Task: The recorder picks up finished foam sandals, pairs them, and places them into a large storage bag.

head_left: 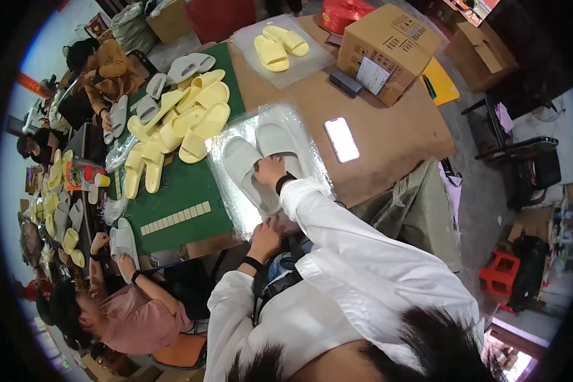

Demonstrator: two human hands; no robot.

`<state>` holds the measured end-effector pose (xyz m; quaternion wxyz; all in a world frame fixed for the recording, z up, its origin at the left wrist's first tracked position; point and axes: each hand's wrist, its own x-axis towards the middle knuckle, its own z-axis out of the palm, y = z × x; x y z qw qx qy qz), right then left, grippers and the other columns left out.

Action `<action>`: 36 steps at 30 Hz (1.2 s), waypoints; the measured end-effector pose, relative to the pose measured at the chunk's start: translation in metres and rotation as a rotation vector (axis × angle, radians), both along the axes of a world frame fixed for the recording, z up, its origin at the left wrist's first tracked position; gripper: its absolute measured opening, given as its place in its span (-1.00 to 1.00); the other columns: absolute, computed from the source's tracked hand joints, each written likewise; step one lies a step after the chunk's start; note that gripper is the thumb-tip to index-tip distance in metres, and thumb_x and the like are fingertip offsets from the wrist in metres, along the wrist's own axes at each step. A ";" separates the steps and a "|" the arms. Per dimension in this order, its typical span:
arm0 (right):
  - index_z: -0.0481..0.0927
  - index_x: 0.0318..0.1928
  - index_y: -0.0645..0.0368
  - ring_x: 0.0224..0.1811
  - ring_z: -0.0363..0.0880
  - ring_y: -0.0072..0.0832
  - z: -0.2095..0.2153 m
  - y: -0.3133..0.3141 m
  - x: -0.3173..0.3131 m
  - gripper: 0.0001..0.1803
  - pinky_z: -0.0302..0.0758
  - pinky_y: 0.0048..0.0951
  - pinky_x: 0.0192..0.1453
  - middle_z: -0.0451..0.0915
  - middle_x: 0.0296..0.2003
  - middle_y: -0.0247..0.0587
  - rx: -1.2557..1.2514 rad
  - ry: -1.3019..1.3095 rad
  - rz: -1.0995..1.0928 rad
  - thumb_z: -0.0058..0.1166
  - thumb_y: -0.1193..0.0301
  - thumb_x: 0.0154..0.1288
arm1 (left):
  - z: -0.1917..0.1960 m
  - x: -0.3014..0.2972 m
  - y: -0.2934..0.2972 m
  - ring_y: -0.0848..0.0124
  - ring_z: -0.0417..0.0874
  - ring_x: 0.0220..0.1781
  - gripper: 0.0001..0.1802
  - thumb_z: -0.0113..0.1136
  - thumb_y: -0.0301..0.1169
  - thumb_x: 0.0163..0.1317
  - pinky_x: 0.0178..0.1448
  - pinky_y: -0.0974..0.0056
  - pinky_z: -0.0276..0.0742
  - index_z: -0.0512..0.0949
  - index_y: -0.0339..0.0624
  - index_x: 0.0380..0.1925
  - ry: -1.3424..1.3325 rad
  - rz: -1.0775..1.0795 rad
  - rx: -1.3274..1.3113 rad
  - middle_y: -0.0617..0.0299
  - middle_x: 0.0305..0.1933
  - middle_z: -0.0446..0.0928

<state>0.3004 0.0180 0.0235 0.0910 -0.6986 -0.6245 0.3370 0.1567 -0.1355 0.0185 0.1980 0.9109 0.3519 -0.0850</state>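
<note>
Grey slippers [259, 167] lie paired on a clear bag [232, 143] at centre frame, unbagged; right hand [269, 170] presses one, left hand [266, 237] grips the bag's edge.

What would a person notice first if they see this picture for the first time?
First comes the pair of pale grey foam slippers lying on a clear plastic bag at the middle of the brown table, with the right hand on them and the left hand at the bag's near edge. To their left, a heap of yellow foam slippers covers a green mat.
</note>
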 end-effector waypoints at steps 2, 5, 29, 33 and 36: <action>0.57 -0.13 0.10 0.19 0.22 -0.07 -0.002 -0.001 -0.001 -0.59 -0.03 0.17 0.26 0.43 0.02 0.02 0.059 -0.008 -0.046 0.00 0.17 0.02 | 0.001 -0.001 0.005 0.07 0.28 0.23 -0.57 -0.01 -0.31 0.07 0.18 0.05 0.25 0.44 -0.08 0.00 -0.011 -0.026 -0.005 -0.02 0.22 0.25; 0.57 -0.21 0.11 0.05 0.32 -0.07 -0.002 -0.002 0.003 -0.63 0.14 0.02 0.16 0.48 -0.16 -0.01 0.205 0.076 -0.051 0.03 0.17 0.00 | -0.007 -0.005 0.015 0.10 0.32 0.18 -0.56 0.04 -0.29 0.05 0.12 0.11 0.33 0.45 -0.06 0.00 0.004 -0.106 0.027 0.02 0.18 0.29; 0.55 -0.18 0.29 -0.38 0.46 -0.57 0.096 -0.139 0.174 -0.65 0.40 -0.45 -0.20 0.62 -0.39 -0.25 -0.214 0.626 0.090 0.06 0.32 0.05 | 0.001 0.035 0.069 0.10 0.43 -0.01 -0.67 0.01 -0.34 0.08 0.03 0.10 0.35 0.52 -0.16 -0.14 -0.168 0.104 0.073 0.05 -0.13 0.49; 0.56 -0.17 0.31 -0.29 0.43 -0.64 0.084 -0.151 0.177 -0.66 0.38 -0.49 -0.13 0.62 -0.32 -0.35 -0.364 0.733 0.254 0.11 0.33 0.09 | 0.001 0.032 0.069 0.17 0.44 -0.14 -0.58 0.01 -0.37 0.05 -0.03 0.10 0.32 0.41 -0.12 -0.02 -0.117 0.121 0.195 0.15 -0.22 0.46; 0.56 -0.17 0.31 -0.32 0.42 -0.66 0.062 -0.150 0.173 -0.65 0.38 -0.51 -0.17 0.60 -0.34 -0.44 -0.416 0.761 0.277 0.11 0.31 0.09 | -0.008 0.030 0.071 0.13 0.43 -0.14 -0.42 -0.04 -0.39 0.08 -0.04 0.11 0.33 0.19 -0.15 0.17 -0.170 0.200 0.148 0.10 -0.21 0.43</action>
